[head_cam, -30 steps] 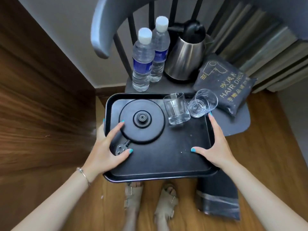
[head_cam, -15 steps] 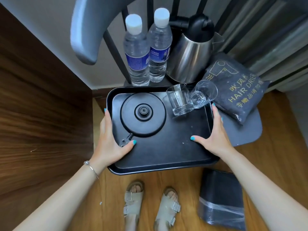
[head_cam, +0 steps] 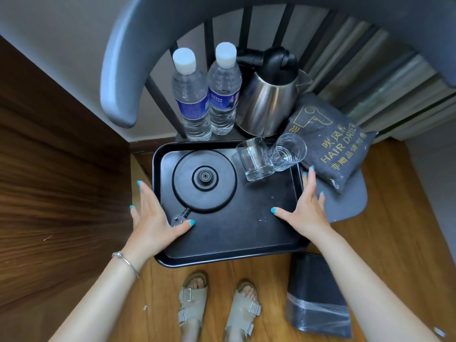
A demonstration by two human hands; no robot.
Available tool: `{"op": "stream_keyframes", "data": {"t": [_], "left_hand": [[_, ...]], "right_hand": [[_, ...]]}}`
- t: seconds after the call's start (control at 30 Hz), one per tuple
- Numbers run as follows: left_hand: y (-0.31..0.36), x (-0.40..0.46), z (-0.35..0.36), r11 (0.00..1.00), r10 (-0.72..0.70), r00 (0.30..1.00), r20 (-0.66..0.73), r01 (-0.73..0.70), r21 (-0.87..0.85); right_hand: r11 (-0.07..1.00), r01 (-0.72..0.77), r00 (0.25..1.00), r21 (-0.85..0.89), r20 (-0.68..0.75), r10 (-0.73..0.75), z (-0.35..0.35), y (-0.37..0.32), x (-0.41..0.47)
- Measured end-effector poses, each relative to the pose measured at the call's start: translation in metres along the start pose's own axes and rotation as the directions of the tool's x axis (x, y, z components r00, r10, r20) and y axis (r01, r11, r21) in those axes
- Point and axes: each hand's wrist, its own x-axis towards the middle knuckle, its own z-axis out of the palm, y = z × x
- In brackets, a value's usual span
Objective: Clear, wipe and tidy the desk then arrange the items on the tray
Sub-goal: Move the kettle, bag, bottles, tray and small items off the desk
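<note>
A black tray (head_cam: 246, 233) lies on a grey chair seat (head_cam: 345, 203), its near end sticking out past the seat. On it are a round black kettle base (head_cam: 204, 181) with its plug (head_cam: 178, 219), an upright glass (head_cam: 255, 159) and a second glass (head_cam: 287, 151) tipped against the right rim. My left hand (head_cam: 153, 223) is at the tray's left edge, fingers spread straight and thumb resting by the plug. At the right rim is my right hand (head_cam: 306, 211), with straight fingers along the rim and the thumb on the tray floor.
Two water bottles (head_cam: 191, 99) (head_cam: 223, 95), a steel kettle (head_cam: 266, 104) and a grey hair drier bag (head_cam: 333, 141) crowd the back of the seat. The curved backrest (head_cam: 118, 70) arches overhead. A dark wooden desk (head_cam: 61, 169) is at left, a black-lined bin (head_cam: 318, 292) on the floor.
The tray has gone forward and settled on the chair seat. My left fingers have come off the tray and spread out beside its rim; my right fingers have straightened.
</note>
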Motion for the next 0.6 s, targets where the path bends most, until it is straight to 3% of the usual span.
{"op": "stream_keyframes", "data": {"t": [0.13, 0.23, 0.4, 0.5, 0.6], "left_hand": [[0.02, -0.014, -0.013, 0.962, -0.204, 0.977, 0.057, 0.189, 0.198], [0.045, -0.035, -0.029, 0.901, -0.267, 0.957, 0.11, 0.208, 0.381], [0.095, -0.093, -0.053, 0.979, -0.142, 0.912, 0.385, 0.072, 0.19], [0.12, -0.14, -0.056, 0.98, -0.074, 0.897, 0.435, -0.016, 0.2], [0.128, -0.188, -0.061, 0.983, -0.099, 0.869, 0.484, 0.011, 0.182]], "right_hand": [[0.969, -0.232, 0.963, -0.086, 0.118, 0.241, -0.017, -0.016, -0.023], [0.949, -0.267, 0.926, -0.169, 0.227, 0.301, -0.029, -0.036, -0.052], [0.963, -0.26, 0.879, 0.072, 0.43, 0.206, -0.045, -0.075, -0.119], [0.977, -0.212, 0.843, 0.016, 0.509, 0.174, -0.048, -0.095, -0.159], [0.989, -0.126, 0.797, -0.075, 0.586, 0.146, -0.052, -0.11, -0.195]]}}
